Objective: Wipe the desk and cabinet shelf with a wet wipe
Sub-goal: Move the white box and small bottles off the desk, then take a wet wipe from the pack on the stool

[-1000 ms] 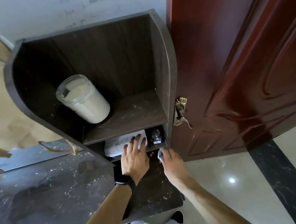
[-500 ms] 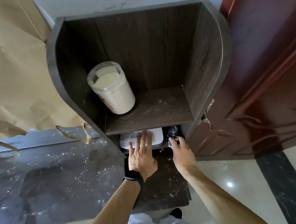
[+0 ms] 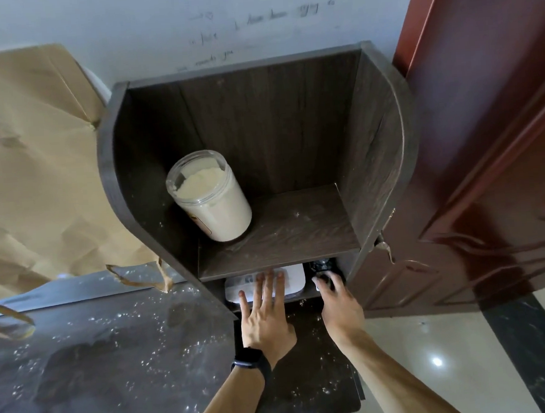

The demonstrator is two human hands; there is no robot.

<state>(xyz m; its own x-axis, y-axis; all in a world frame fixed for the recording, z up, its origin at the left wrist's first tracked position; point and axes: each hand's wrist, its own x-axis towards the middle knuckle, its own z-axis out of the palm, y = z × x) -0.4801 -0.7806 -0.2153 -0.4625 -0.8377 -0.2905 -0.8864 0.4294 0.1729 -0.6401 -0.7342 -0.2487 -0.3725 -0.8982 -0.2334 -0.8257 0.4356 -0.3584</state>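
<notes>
A dark wood cabinet (image 3: 377,154) stands on the dark desk (image 3: 92,364). Its upper shelf (image 3: 299,233) is dusted with white specks. Below it, in the lower compartment, lies a white wet wipe pack (image 3: 294,277). My left hand (image 3: 266,316) rests flat on the pack with straight fingers and wears a black wristband. My right hand (image 3: 337,305) reaches into the right side of the lower compartment, its fingers curled around a small dark shiny object (image 3: 324,267). What that object is I cannot tell.
A clear jar of pale powder (image 3: 209,198) stands at the left of the upper shelf. Crumpled brown paper (image 3: 27,178) hangs at the left over the desk, which is scattered with white crumbs. A red-brown door (image 3: 487,159) stands open at the right, by the glossy floor (image 3: 453,361).
The view has tilted up and shifted. My right hand has reached further into the lower compartment onto the dark object. My left hand stays on the wipe pack.
</notes>
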